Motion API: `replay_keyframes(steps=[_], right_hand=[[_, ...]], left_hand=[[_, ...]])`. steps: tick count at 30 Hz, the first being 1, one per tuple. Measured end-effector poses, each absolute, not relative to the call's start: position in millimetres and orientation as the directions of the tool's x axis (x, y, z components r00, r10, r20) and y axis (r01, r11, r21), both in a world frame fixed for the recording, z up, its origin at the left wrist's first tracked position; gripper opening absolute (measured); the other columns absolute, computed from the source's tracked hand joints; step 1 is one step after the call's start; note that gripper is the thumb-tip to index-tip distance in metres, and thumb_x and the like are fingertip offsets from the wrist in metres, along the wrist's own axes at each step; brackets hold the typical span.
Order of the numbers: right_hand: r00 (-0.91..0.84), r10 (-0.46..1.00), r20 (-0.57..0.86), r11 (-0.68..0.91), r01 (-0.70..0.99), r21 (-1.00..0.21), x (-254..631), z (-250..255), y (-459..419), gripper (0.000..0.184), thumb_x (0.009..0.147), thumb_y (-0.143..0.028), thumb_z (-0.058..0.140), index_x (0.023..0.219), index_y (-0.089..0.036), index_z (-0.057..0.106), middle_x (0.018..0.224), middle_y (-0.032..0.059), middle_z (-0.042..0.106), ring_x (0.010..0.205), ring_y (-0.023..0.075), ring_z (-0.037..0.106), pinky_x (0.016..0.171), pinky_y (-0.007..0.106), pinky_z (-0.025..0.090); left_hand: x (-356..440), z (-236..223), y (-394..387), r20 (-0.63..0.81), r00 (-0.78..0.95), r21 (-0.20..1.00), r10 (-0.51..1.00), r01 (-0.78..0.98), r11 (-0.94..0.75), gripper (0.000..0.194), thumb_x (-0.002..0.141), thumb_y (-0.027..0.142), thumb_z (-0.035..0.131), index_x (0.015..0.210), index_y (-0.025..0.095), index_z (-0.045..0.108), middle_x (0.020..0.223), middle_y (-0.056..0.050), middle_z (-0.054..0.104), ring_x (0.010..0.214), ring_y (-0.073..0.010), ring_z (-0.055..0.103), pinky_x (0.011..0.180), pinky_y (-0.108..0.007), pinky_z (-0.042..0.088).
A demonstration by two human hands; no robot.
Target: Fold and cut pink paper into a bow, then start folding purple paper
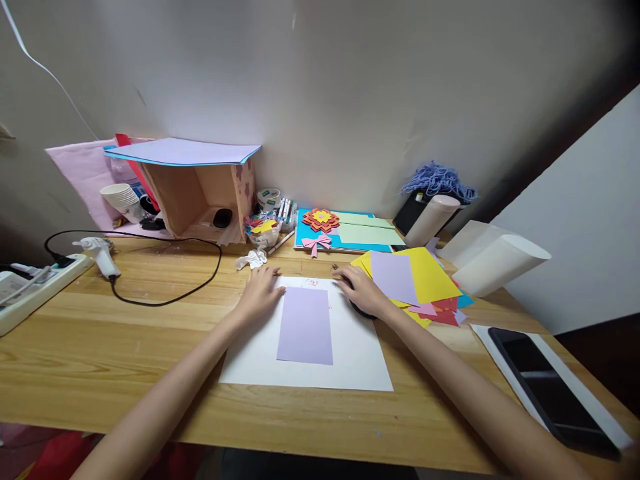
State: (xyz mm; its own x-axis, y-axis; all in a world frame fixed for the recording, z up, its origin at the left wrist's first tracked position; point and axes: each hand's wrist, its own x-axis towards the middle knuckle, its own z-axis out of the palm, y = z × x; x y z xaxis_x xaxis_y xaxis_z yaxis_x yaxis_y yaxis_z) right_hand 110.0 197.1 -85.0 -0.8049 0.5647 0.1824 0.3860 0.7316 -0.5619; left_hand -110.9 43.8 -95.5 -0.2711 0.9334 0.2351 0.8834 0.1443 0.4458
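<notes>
A lilac paper rectangle [305, 325] lies on a white sheet [357, 360] in the middle of the wooden desk [125, 333]. My left hand [260, 292] rests flat at the sheet's upper left corner, fingers stretched out, holding nothing. My right hand [361, 291] lies palm down at the sheet's upper right edge, over a dark object [361, 310] mostly hidden beneath it. Whether it grips that object I cannot see.
Coloured papers [415, 277] are stacked right of my right hand. A tablet [547, 390] lies at the right edge. At left are a glue gun [100, 257], its black cable [200, 280] and a power strip [30, 290]. A cardboard box [197, 193] and paper flower card [345, 230] stand by the wall.
</notes>
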Motion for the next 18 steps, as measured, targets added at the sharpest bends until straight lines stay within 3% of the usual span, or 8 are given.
replay_keyframes(steps=[3,6,11,14,18], right_hand=[[-0.851,0.522,-0.063,0.573,0.404,-0.713,64,-73,203,0.024,0.085,-0.029,0.044,0.101,-0.017,0.058,0.11,0.0083,0.058,0.102,0.0201,0.053,0.091,0.034,0.038],[-0.87,0.449,-0.205,0.506,0.437,-0.744,20,-66,210,0.028,0.085,-0.036,0.047,0.085,-0.013,0.063,0.086,0.0079,0.066,0.079,0.0181,0.061,0.075,0.03,0.047],[-0.843,0.375,-0.386,0.385,0.52,-0.762,-16,-64,219,0.041,0.079,-0.05,0.053,0.071,-0.011,0.064,0.067,0.0086,0.066,0.057,0.0172,0.059,0.059,0.031,0.05],[-0.827,0.348,-0.441,0.295,0.544,-0.786,-19,-67,221,0.039,0.08,-0.049,0.052,0.078,-0.011,0.063,0.065,0.0085,0.066,0.055,0.0169,0.06,0.058,0.031,0.052],[-0.863,0.305,-0.403,0.159,0.463,-0.872,-18,-70,214,0.032,0.089,-0.038,0.038,0.094,-0.012,0.057,0.079,0.01,0.069,0.073,0.0154,0.065,0.071,0.029,0.053]], left_hand=[[-131,-96,49,0.198,-0.244,0.492,0.949,0.862,0.12,0.029,0.074,0.037,0.058,0.098,0.021,0.058,0.103,-0.006,0.057,0.1,-0.0262,0.047,0.088,-0.042,0.037],[-133,-102,50,0.218,-0.256,0.563,0.942,0.821,0.093,0.026,0.072,0.032,0.061,0.095,0.02,0.057,0.098,-0.005,0.057,0.098,-0.0243,0.048,0.086,-0.039,0.038],[-129,-108,51,0.224,-0.288,0.653,0.931,0.753,0.076,0.027,0.07,0.027,0.063,0.096,0.019,0.055,0.1,-0.005,0.058,0.1,-0.0234,0.048,0.085,-0.037,0.039],[-129,-108,50,0.242,-0.3,0.664,0.923,0.744,0.068,0.029,0.069,0.025,0.065,0.096,0.019,0.054,0.1,-0.005,0.057,0.1,-0.0233,0.047,0.085,-0.037,0.039],[-128,-108,49,0.263,-0.309,0.675,0.914,0.736,0.054,0.032,0.068,0.024,0.066,0.097,0.019,0.053,0.1,-0.005,0.056,0.098,-0.0227,0.048,0.084,-0.037,0.04]])
